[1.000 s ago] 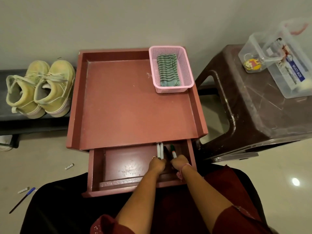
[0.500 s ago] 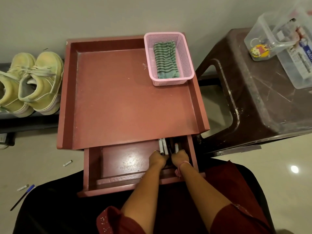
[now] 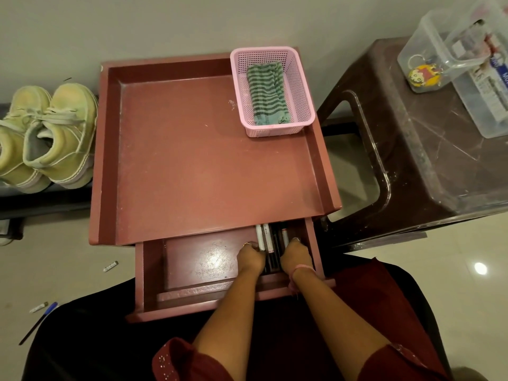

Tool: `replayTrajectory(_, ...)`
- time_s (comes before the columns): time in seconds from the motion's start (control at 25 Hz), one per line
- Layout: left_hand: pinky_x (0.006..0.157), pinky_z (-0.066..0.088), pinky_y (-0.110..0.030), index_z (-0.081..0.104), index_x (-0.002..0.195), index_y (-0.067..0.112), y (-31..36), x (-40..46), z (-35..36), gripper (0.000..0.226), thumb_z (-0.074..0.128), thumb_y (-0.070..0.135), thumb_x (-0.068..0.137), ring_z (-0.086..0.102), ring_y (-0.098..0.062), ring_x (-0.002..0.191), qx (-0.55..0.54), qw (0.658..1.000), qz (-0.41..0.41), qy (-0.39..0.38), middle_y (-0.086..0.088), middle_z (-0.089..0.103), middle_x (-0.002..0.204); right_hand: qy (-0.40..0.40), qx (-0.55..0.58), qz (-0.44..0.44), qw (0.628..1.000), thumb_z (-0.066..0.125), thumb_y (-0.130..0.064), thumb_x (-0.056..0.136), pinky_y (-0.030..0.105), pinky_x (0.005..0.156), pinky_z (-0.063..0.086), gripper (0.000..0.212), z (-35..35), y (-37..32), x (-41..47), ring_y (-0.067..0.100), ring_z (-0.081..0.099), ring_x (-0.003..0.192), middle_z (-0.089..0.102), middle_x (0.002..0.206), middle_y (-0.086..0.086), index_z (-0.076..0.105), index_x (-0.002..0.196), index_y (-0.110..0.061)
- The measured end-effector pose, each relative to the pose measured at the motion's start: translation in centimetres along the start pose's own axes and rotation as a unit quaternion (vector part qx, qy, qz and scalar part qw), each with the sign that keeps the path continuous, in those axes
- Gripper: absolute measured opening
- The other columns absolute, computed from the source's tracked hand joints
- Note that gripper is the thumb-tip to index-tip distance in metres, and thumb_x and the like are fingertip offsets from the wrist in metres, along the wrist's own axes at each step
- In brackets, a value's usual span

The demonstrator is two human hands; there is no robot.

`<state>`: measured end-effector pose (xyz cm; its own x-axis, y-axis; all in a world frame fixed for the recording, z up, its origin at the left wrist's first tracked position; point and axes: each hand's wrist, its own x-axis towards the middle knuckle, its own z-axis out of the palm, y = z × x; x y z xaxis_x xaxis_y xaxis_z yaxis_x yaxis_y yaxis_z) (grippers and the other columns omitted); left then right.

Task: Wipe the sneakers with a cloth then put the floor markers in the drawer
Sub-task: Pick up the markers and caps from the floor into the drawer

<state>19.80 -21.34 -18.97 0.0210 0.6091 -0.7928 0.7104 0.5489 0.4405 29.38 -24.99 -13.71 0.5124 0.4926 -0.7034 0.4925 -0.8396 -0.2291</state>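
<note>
The dark red table's drawer (image 3: 143, 273) is pulled open toward me. Both of my hands are inside its right part. My left hand (image 3: 250, 257) curls round white-barrelled markers (image 3: 264, 237). My right hand (image 3: 295, 255) curls round the right side of the same bundle, beside a marker with a red band (image 3: 284, 236). The markers lie lengthwise, their far ends reaching under the tabletop. A pair of pale yellow-green sneakers (image 3: 60, 133) stands on a low dark shelf to the left. The green striped cloth (image 3: 268, 92) lies folded in a pink basket (image 3: 301, 89).
A brown plastic stool (image 3: 426, 166) stands to the right, carrying clear plastic containers (image 3: 450, 45). On the floor at the left lie a small white marker (image 3: 110, 266), another short white piece (image 3: 38, 307) and a blue-capped pen (image 3: 41, 320). The table has a raised rim (image 3: 94, 160).
Both hands have stayed together in the drawer's right part, and the markers now lie lower and further in. My head has shifted, so the view moved slightly.
</note>
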Motion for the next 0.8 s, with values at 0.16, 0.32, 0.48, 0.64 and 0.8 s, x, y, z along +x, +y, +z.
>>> replayTrajectory(0.16, 0.079, 0.043, -0.02, 0.06, 0.122, 0.004, 0.3, 0.0, 0.3, 0.029, 0.05, 0.006, 0.095, 0.06, -0.028, 0.109, -0.03, 0.999, 0.02, -0.015, -0.014, 0.064, 0.122, -0.071, -0.046, -0.06, 0.995, 0.044, 0.0, 0.091, 0.026, 0.087, 0.045, 0.029, -2.6, 0.8, -0.4, 0.028, 0.057, 0.112, 0.059, 0.121, 0.015, 0.055, 0.118, -0.001)
replayTrajectory(0.32, 0.05, 0.04, -0.009, 0.056, 0.129, 0.003, -0.3, 0.4, 0.6, 0.033, 0.044, 0.004, 0.098, 0.055, -0.011, 0.07, -0.077, 0.996, 0.008, -0.039, -0.015, 0.065, 0.118, -0.066, 0.005, -0.079, 0.995, 0.051, -0.004, 0.088, 0.025, 0.085, 0.047, 0.02, -7.4, 1.9, -1.5, 0.017, 0.061, 0.091, 0.062, 0.093, 0.001, 0.068, 0.098, -0.004)
replayTrajectory(0.48, 0.066, 0.047, -0.012, 0.055, 0.132, 0.004, -0.4, 0.2, 0.6, 0.036, 0.043, 0.005, 0.098, 0.058, -0.011, 0.081, -0.126, 0.989, -0.005, -0.073, -0.014, 0.062, 0.124, 0.011, 0.086, -0.078, 0.993, 0.061, -0.011, 0.086, 0.02, 0.074, 0.045, 0.008, -10.7, 3.6, -1.7, 0.006, 0.058, 0.076, 0.063, 0.076, -0.008, 0.065, 0.091, -0.016)
replayTrajectory(0.64, 0.11, 0.036, -0.028, 0.049, 0.137, 0.004, 0.3, -0.5, 1.3, 0.039, 0.043, 0.006, 0.099, 0.051, -0.022, 0.127, -0.115, 0.984, 0.025, -0.132, -0.012, 0.051, 0.141, -0.009, 0.157, -0.051, 0.986, 0.063, -0.012, 0.085, 0.03, 0.082, 0.053, 0.014, -9.9, 4.4, -1.2, 0.01, 0.063, 0.077, 0.067, 0.074, -0.001, 0.061, 0.079, -0.024)
replayTrajectory(0.8, 0.101, 0.035, -0.02, 0.048, 0.138, 0.002, 0.7, -0.5, 1.6, 0.039, 0.042, 0.005, 0.099, 0.049, -0.023, 0.128, -0.092, 0.987, 0.036, -0.125, -0.011, 0.051, 0.14, 0.001, 0.146, -0.047, 0.988, 0.063, -0.014, 0.086, 0.025, 0.075, 0.048, 0.011, -9.1, 4.2, -0.7, 0.011, 0.059, 0.075, 0.066, 0.081, 0.001, 0.062, 0.08, -0.023)
